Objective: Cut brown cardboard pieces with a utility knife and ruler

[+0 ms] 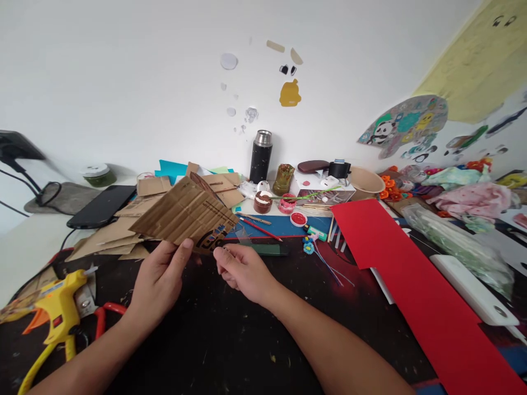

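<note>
A piece of brown corrugated cardboard (181,211) with black print is held up above the dark table, tilted. My left hand (161,277) grips its lower left edge, thumb on the near face and fingers behind. At the lower right corner, by the print, my right hand (244,270) pinches the cardboard between thumb and curled fingers. Behind the held piece lie more cardboard scraps (105,237), partly hidden by it. A green utility-knife-like bar (269,250) rests on the table just beyond my right hand.
At left lie a yellow glue gun (61,307), red-handled pliers (101,321) and a black phone (102,207). A black thermos (261,157) stands by the wall near paint jars (262,204). A long red sheet (411,291) and a white device (473,288) are at right.
</note>
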Demonstrator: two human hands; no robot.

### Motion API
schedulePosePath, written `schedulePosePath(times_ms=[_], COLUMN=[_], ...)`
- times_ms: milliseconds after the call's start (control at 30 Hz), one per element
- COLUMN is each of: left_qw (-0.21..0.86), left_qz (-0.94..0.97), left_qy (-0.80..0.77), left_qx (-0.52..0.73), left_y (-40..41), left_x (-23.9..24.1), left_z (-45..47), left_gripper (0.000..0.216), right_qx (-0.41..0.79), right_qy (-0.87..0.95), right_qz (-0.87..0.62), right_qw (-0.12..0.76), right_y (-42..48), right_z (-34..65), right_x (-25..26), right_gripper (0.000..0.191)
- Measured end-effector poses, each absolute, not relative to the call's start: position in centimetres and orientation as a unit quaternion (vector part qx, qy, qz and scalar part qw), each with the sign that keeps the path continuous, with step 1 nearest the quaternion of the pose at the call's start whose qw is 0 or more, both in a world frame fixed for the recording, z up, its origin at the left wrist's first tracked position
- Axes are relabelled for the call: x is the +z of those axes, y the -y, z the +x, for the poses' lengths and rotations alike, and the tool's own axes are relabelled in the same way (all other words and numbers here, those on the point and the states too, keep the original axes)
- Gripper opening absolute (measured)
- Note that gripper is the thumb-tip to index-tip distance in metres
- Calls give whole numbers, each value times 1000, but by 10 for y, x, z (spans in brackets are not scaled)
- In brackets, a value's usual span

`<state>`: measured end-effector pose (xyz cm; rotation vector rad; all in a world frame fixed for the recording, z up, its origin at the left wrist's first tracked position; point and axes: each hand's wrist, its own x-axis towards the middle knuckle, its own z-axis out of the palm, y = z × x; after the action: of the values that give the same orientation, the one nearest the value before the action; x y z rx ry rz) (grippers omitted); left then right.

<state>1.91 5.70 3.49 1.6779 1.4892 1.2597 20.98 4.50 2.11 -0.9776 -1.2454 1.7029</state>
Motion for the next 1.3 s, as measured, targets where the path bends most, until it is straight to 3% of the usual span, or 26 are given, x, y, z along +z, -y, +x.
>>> schedulePosePath(times_ms=[567,967,1300], left_qw=[260,253,236], left_qz=[650,653,667], left_qy=[-535,-547,-542], left_qx=[473,459,454], left_y=[-49,-48,-46], left_x=[37,32,36], left_z=[23,20,20], left_gripper=[39,62,50], right_qx=[589,613,619], right_qy=[505,470,464], right_qz=[-498,-494,-489], right_qw=[387,399,402], right_y=[-52,-51,-49], right_z=[209,208,208], right_x=[8,7,11], right_gripper=[53,51,50])
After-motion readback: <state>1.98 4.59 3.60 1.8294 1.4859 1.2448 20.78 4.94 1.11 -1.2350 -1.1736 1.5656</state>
